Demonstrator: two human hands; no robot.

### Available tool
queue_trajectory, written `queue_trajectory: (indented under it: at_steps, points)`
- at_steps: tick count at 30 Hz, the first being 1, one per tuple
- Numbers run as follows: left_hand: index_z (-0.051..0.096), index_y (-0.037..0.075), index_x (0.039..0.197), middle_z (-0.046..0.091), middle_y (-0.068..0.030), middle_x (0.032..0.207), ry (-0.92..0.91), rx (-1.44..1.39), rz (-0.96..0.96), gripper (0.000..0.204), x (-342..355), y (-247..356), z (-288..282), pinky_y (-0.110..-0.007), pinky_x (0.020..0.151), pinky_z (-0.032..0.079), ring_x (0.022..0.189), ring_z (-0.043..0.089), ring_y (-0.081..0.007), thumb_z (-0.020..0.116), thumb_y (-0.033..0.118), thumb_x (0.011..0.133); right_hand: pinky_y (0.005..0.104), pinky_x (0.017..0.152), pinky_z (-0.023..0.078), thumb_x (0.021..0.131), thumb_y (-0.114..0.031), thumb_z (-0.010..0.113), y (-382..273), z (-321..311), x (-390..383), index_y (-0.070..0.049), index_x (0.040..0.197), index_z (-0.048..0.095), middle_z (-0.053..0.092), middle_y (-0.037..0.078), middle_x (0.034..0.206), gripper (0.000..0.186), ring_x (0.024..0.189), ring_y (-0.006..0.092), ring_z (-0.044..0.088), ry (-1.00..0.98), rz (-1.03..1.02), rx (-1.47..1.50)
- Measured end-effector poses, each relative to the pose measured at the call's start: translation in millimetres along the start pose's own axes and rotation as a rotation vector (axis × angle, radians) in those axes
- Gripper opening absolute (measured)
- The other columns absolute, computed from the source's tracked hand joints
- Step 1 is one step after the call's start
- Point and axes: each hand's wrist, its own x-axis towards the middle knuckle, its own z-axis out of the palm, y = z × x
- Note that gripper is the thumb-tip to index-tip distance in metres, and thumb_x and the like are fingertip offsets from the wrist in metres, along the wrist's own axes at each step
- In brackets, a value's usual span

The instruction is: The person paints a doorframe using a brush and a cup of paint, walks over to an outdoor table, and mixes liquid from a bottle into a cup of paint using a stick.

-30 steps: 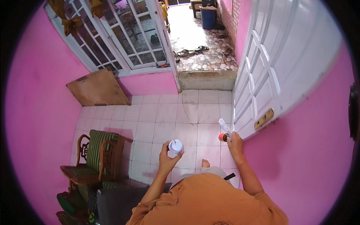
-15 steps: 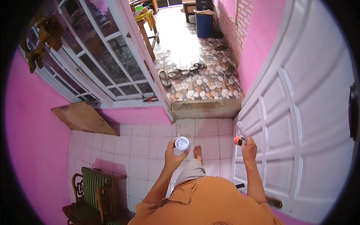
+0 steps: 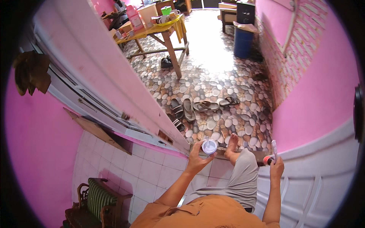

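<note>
So the left hand was curled round a small whitish tub, round-rimmed and pale inside with a pale stick poking out, held up in front of the orange shirt. The right hand, well apart near the white door, was clamped on a red-and-dark container and a slim whitish item; fingers hid parts of both, and the tub's contents were too small to make out.

- Head-worn fisheye looks down from above the left hand and right hand.
- Faces forward, beyond them to the pebble-patterned floor.
- Both hands are near.
</note>
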Motion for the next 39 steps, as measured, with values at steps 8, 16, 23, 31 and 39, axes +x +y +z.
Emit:
queue_trajectory:
  at_steps: [8, 16, 23, 31, 39]
  points:
    - [0.057, 0.004, 0.129, 0.065, -0.0082, 0.118, 0.129, 0.052, -0.038, 0.064, 187.7, -2.2, 31.8, -0.034, 0.097, 0.049, 0.110, 0.063, -0.0191, 0.090, 0.018, 0.076, 0.0521, 0.085, 0.050, 0.083, -0.007, 0.070, -97.5, 59.6, 256.3, 0.002, 0.097, 0.056, 0.062, 0.023, 0.096, 0.021, 0.096, 0.0445, 0.062, -0.128, -0.144, 0.042]
    - [0.052, 0.005, 0.136, 0.064, -0.0081, 0.125, 0.197, 0.152, -0.163, 0.070, 337.6, 72.9, 22.3, -0.034, 0.102, 0.049, 0.118, 0.063, -0.0194, 0.090, 0.020, 0.078, 0.0545, 0.076, 0.050, 0.079, -0.003, 0.074, -195.1, 6.7, 416.2, -0.001, 0.090, 0.053, 0.061, 0.022, 0.091, 0.024, 0.088, 0.0453, 0.062, -0.261, -0.257, 0.152]
    - [0.056, 0.003, 0.131, 0.061, -0.0149, 0.124, 0.349, 0.176, -0.082, 0.072, 441.3, 139.5, -8.6, -0.037, 0.092, 0.053, 0.110, 0.063, -0.0286, 0.091, 0.031, 0.075, 0.0531, 0.076, 0.051, 0.082, -0.006, 0.074, -275.8, -49.7, 486.6, -0.002, 0.091, 0.054, 0.062, 0.020, 0.091, 0.022, 0.087, 0.0439, 0.064, -0.318, -0.386, 0.174]
    - [0.056, 0.002, 0.127, 0.062, -0.0126, 0.121, 0.546, 0.208, -0.057, 0.065, 528.6, 143.3, -59.9, -0.035, 0.096, 0.051, 0.112, 0.063, -0.0240, 0.090, 0.023, 0.076, 0.0526, 0.074, 0.049, 0.083, -0.009, 0.074, -382.7, -68.0, 550.2, -0.001, 0.089, 0.054, 0.061, 0.021, 0.086, 0.023, 0.083, 0.0445, 0.063, -0.337, -0.480, 0.215]
    - [0.059, 0.002, 0.124, 0.062, -0.0134, 0.118, 0.631, 0.253, -0.079, 0.062, 603.8, 106.6, -139.5, -0.039, 0.092, 0.052, 0.108, 0.063, -0.0288, 0.091, 0.023, 0.075, 0.0533, 0.076, 0.050, 0.083, -0.012, 0.074, -502.1, -18.8, 614.4, -0.002, 0.092, 0.056, 0.064, 0.021, 0.089, 0.022, 0.086, 0.0440, 0.065, -0.408, -0.581, 0.209]
